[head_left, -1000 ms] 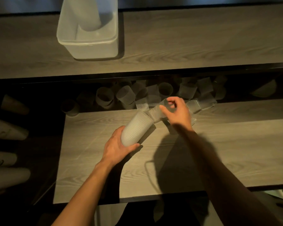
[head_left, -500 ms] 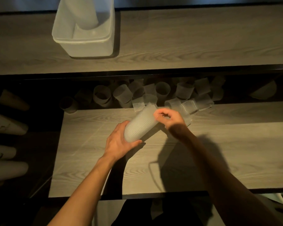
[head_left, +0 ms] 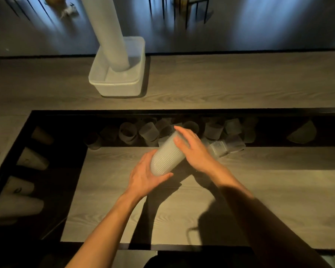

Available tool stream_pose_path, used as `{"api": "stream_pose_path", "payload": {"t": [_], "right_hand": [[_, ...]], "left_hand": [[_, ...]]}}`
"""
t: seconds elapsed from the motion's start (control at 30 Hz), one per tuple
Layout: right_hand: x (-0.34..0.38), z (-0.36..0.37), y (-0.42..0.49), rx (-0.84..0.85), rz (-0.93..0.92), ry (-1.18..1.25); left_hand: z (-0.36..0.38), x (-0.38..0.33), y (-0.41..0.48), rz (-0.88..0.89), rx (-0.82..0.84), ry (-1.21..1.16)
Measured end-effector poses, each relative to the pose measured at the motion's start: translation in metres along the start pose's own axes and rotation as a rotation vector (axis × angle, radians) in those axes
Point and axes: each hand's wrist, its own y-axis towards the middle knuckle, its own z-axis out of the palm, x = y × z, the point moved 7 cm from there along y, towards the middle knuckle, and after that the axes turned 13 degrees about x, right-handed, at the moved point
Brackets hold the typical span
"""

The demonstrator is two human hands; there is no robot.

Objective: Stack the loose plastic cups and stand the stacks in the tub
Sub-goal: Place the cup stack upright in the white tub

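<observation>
Status, head view: task partway, my read from the layout. tub point(head_left: 118, 89) sits on the far counter point(head_left: 230, 84), beyond and to the left of both hands, well apart from them. It holds one tall stack point(head_left: 110, 35) standing upright against its far side, running out of the top of frame; the rest of the tub floor looks bare. Second stack is in build: ribbed cup stack point(head_left: 165, 158) is tilted in the air over the tabletop point(head_left: 269, 190), between the hands. left hand point(head_left: 143, 176) wraps its lower end, fingers curled around it, thumb on the near side. right hand point(head_left: 194, 150) lies over the upper end, fingers mostly straight, thumb against the ribs. That reads as pressing, not pinching; can't tell if a fresh cup sits under the palm. What's left: loose cups point(head_left: 149, 131) are jumbled on their sides in the dark recess just beyond the fingertips, too dim to count. One ribbed cup point(head_left: 219, 147) lies just right of the right hand at the recess edge. Brownish cups point(head_left: 32, 161) lie in a row far left of the left hand; can't tell if they count for this job. So one stack is parked, one is in hand and not yet in the tub, and most of the pile is not yet stacked.
</observation>
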Motion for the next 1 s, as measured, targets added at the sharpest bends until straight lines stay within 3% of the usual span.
{"api": "stream_pose_path", "payload": {"t": [0.13, 0.53, 0.8, 1.0], "right_hand": [[0.043, -0.022, -0.001, -0.048, -0.104, 0.176], [0.198, -0.083, -0.001, -0.266, -0.403, 0.261], [0.261, -0.093, 0.018, -0.190, -0.518, 0.342], [0.321, -0.119, 0.047, -0.240, -0.577, 0.292]], "left_hand": [[-0.032, -0.027, -0.008, 0.040, -0.087, -0.022], [-0.150, -0.110, -0.007, 0.243, -0.301, -0.157], [-0.222, -0.149, 0.003, 0.395, -0.394, -0.165], [-0.276, -0.179, 0.025, 0.417, -0.390, -0.100]]}}
